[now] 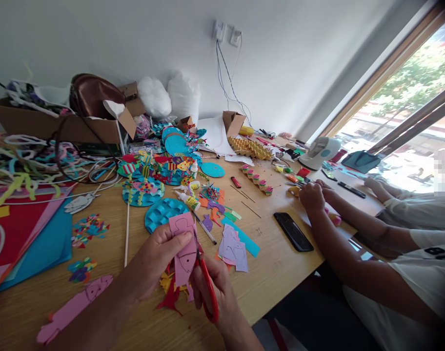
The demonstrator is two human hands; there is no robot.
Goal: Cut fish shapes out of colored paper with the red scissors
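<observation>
A strip of pink paper (183, 246) with fish outlines drawn on it is pinched between the thumb and fingers of my left hand (164, 251). My right hand (215, 278) grips red-handled scissors (209, 292), whose blades meet the right edge of the strip. Below the strip lie red and yellow paper scraps (171, 292). Lilac paper pieces (234, 248) rest on the table to the right of my hands. Pink paper with drawn outlines (76, 304) lies beside my left forearm. Just beyond my left hand is a blue woven paper disc (166, 214).
Colourful paper fish (171, 165), glue bottles (189, 199) and a pen (208, 229) lie ahead. At the right, a co-worker's hands (312, 195) work near a black phone (293, 231). Coloured sheets (57, 234) and a cardboard box (61, 129) occupy the left.
</observation>
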